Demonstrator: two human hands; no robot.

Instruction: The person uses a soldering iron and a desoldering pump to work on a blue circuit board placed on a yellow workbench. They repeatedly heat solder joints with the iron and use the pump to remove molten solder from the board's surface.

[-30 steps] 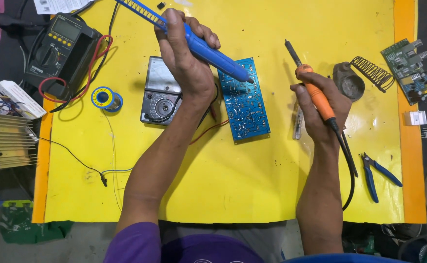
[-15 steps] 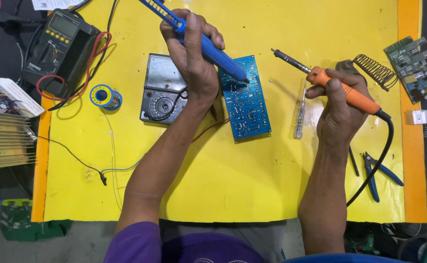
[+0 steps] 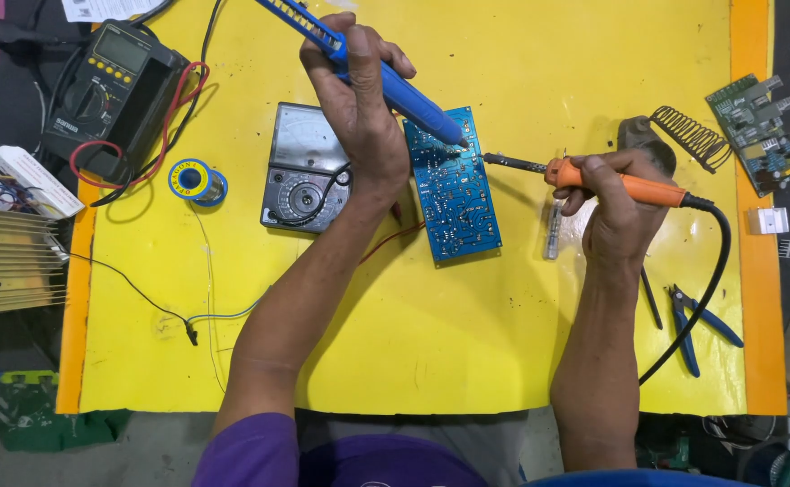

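Observation:
A blue circuit board (image 3: 456, 194) lies on the yellow table (image 3: 413, 343). My left hand (image 3: 359, 99) grips a long blue desoldering pump (image 3: 413, 101), its tip resting on the board's upper right corner. My right hand (image 3: 616, 207) holds an orange-handled soldering iron (image 3: 625, 185) level, its dark tip pointing left and nearly touching the board's right edge near the pump tip. A black cord runs from the iron down to the right.
A grey analog meter (image 3: 300, 171) lies left of the board. A black digital multimeter (image 3: 111, 95), a solder spool (image 3: 194, 179), a coil iron stand (image 3: 684, 135), blue pliers (image 3: 688, 320), a green board (image 3: 756, 122) and a heat sink (image 3: 7, 261) surround the work.
My right hand has swung the soldering iron from upright to level and brought its tip left to the board's edge. The left hand and pump stayed on the board.

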